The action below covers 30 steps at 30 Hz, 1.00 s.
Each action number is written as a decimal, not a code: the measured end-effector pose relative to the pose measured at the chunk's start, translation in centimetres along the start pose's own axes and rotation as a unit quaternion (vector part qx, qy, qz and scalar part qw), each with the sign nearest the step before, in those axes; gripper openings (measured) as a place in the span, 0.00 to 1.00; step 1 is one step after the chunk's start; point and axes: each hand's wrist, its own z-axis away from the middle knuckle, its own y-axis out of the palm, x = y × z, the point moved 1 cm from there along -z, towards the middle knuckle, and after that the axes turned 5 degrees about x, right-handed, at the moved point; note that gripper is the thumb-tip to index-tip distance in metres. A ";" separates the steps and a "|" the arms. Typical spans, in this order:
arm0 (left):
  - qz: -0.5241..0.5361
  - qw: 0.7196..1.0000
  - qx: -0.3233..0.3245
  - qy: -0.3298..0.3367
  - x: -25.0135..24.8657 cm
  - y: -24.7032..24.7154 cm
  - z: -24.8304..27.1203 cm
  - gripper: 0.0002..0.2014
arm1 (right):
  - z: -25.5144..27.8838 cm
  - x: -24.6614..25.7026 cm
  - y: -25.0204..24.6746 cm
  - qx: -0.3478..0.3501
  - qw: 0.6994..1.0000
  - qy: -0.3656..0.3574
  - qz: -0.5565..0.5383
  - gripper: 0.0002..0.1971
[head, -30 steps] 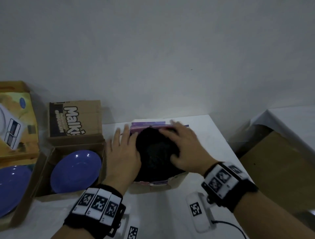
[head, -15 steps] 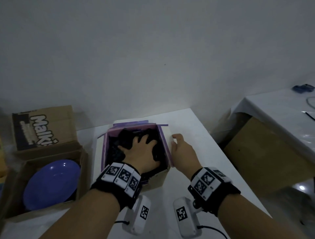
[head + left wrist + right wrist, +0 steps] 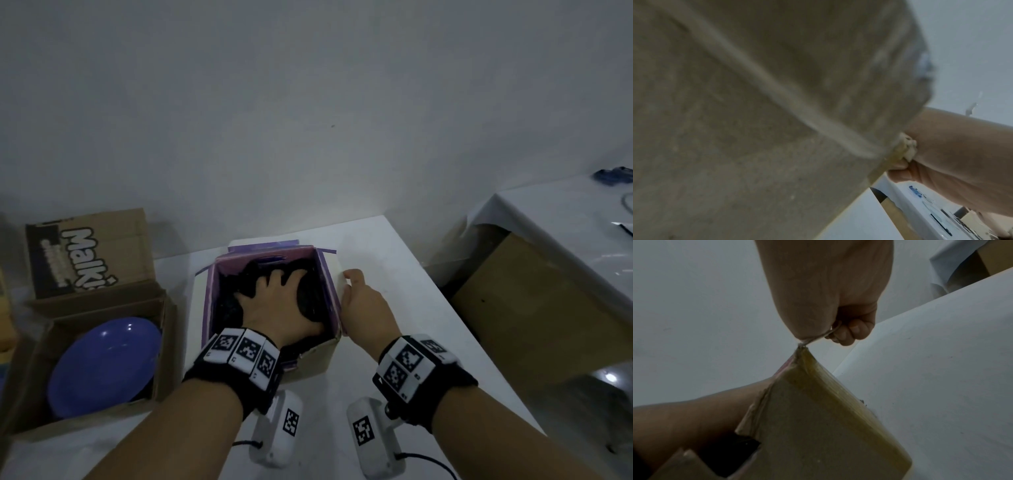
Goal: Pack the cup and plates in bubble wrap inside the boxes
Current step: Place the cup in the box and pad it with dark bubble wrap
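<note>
I can't see what the dark bundle (image 3: pixel 308 291) in the purple-lined box (image 3: pixel 334 298) contains; my left hand (image 3: pixel 277 305) covers its middle and its palm side is hidden. Right hand (image 3: pixel 366 305) fingers sit behind the box's right wall in the head view. Left wrist view is mostly blurred cardboard filling the frame's left. Blue plate (image 3: pixel 102 365) is partly hidden by the brown box (image 3: pixel 164 342) wall. Far-left items are cut by the frame edge. The blue thing at upper right is too small to identify.
</note>
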 end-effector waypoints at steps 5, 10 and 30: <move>-0.008 0.999 0.040 0.013 0.3 -0.5 -0.3 0.50 | -0.2 0.1 0.1 0.005 1.000 -0.001 0.010 0.19; -0.019 0.976 0.214 0.036 2.4 -3.5 0.2 0.60 | 0.4 0.1 0.0 0.014 1.000 -0.010 -0.005 0.18; -0.157 0.978 0.123 0.062 3.7 -4.9 2.5 0.59 | 0.1 0.0 0.2 0.016 1.000 -0.003 -0.001 0.18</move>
